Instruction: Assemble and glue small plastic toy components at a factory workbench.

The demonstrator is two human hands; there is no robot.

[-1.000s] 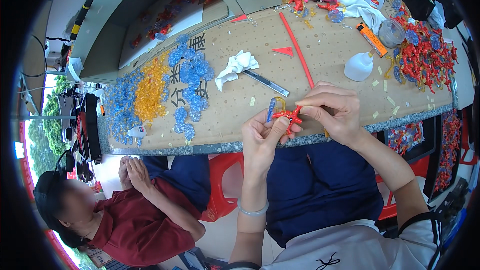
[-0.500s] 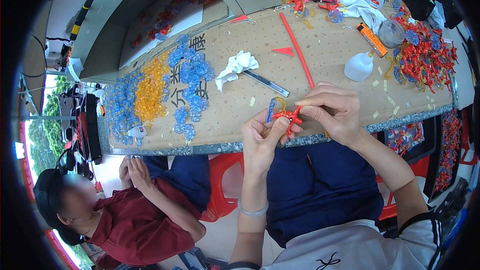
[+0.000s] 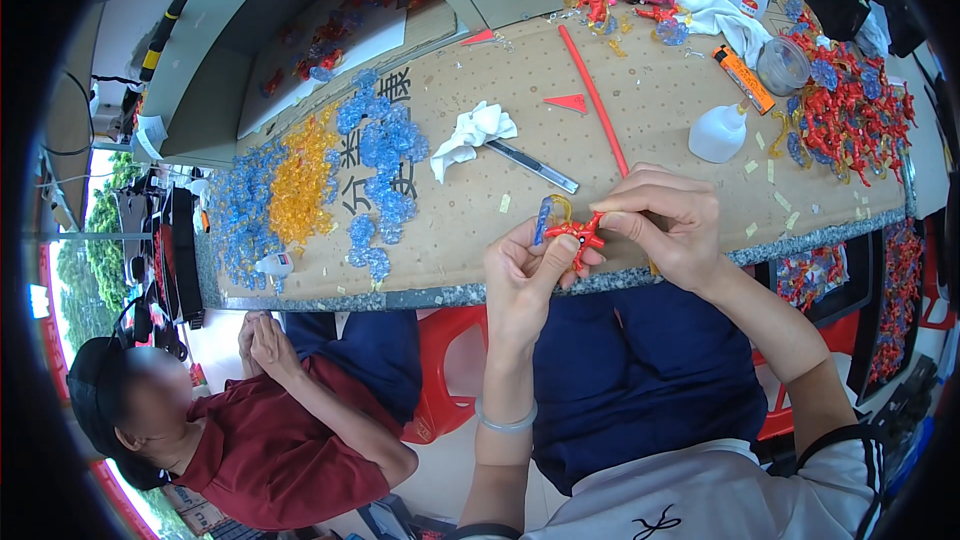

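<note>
Just above the table's front edge, my left hand [image 3: 532, 265] grips a small red plastic figure [image 3: 584, 236] between thumb and fingers. A clear blue and yellow piece [image 3: 549, 216] sticks up from the figure's left side. My right hand [image 3: 665, 220] pinches the figure's upper right end between thumb and forefinger. Both hands are closed and close together. Beyond them lie a utility knife [image 3: 533, 166], a crumpled white tissue [image 3: 473, 139] and a long red stick [image 3: 594, 100].
Piles of clear blue pieces [image 3: 240, 215] and yellow pieces [image 3: 302, 185] spread at left. Red figures [image 3: 850, 105] heap at right, near a white squeeze bottle [image 3: 718, 133] and an orange box [image 3: 743, 80]. A co-worker in a dark red shirt [image 3: 290, 440] sits at left.
My hands and the red figure hold nearly the same place. The co-worker's clasped hands and arm have shifted slightly.
</note>
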